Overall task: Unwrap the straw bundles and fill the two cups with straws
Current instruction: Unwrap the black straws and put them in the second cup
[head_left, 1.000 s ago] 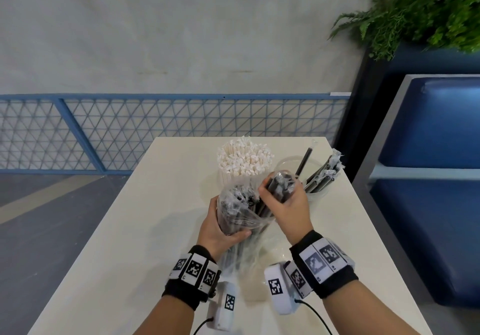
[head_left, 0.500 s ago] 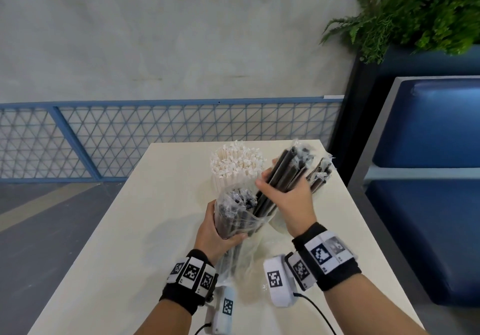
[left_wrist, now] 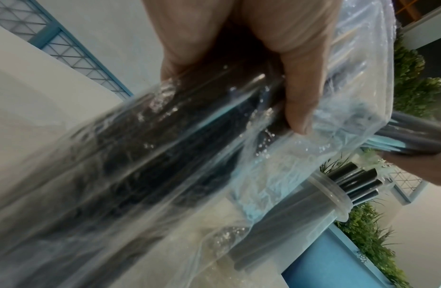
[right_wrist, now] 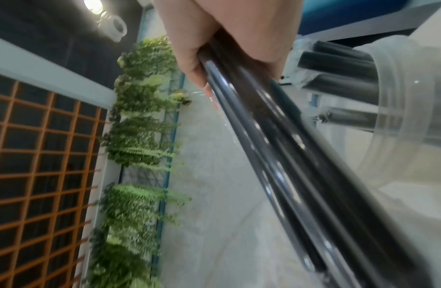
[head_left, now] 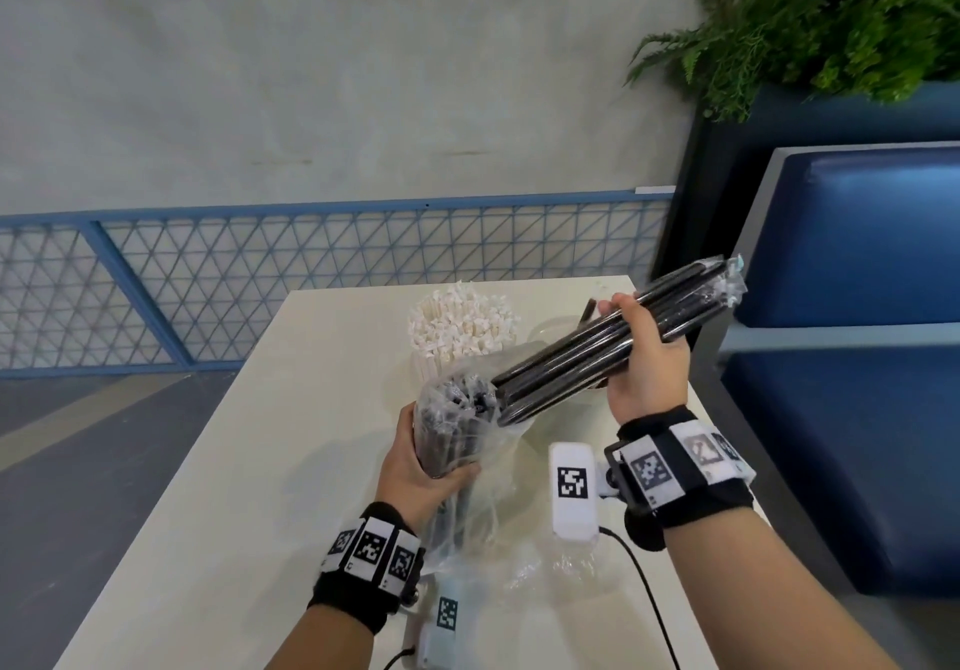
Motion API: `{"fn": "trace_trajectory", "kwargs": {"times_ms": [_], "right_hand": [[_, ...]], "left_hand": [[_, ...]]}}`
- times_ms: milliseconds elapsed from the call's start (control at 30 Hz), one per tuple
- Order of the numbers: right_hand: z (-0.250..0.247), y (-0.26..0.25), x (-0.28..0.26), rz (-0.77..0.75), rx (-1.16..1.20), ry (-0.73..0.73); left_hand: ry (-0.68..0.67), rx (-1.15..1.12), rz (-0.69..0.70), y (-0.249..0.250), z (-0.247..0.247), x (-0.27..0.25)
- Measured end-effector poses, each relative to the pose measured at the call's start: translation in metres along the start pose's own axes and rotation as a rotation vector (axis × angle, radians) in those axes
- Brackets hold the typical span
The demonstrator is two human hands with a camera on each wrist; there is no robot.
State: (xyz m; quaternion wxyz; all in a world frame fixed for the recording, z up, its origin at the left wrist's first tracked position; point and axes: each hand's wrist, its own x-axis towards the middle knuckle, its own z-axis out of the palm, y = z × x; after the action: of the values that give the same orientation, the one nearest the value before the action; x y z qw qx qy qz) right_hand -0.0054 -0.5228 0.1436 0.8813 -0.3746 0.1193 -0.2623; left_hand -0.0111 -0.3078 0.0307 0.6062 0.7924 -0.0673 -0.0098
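My left hand (head_left: 421,467) grips a clear plastic bag of black straws (head_left: 457,425), held upright over the table; the left wrist view shows the thumb (left_wrist: 298,91) curled over the crinkled bag (left_wrist: 165,165). My right hand (head_left: 644,357) grips a handful of black straws (head_left: 608,342), slanting up to the right, their lower ends still at the bag's mouth. Behind them a cup packed with white straws (head_left: 462,326) stands on the table. A clear cup (right_wrist: 406,117) holding a few black straws (left_wrist: 357,187) stands mostly hidden behind my right hand.
The pale table (head_left: 260,461) runs away from me, with loose clear wrap (head_left: 550,560) lying near its front. A blue padded bench (head_left: 857,357) stands close on the right, a dark planter with ferns (head_left: 831,20) behind it, and a blue mesh railing (head_left: 260,274) beyond.
My right hand has drawn the handful of black straws up and to the right, almost out of the bag. My left hand has kept the bag in place.
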Motion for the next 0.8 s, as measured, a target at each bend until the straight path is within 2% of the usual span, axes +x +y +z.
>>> {"fn": "trace_trajectory", "kwargs": {"times_ms": [233, 500, 600, 800], "right_hand": [[-0.010, -0.012, 0.017, 0.027, 0.084, 0.112], [-0.002, -0.037, 0.035, -0.279, 0.092, 0.230], [0.001, -0.030, 0.036, -0.361, -0.079, 0.220], [-0.003, 0.004, 0.038, -0.350, -0.608, 0.010]], "left_hand": [[0.009, 0.004, 0.010, 0.000, 0.001, 0.000], [0.017, -0.033, 0.000, -0.001, 0.002, 0.001], [0.009, -0.045, 0.000, -0.001, 0.002, 0.000], [0.006, -0.076, -0.018, -0.006, 0.003, 0.000]]}}
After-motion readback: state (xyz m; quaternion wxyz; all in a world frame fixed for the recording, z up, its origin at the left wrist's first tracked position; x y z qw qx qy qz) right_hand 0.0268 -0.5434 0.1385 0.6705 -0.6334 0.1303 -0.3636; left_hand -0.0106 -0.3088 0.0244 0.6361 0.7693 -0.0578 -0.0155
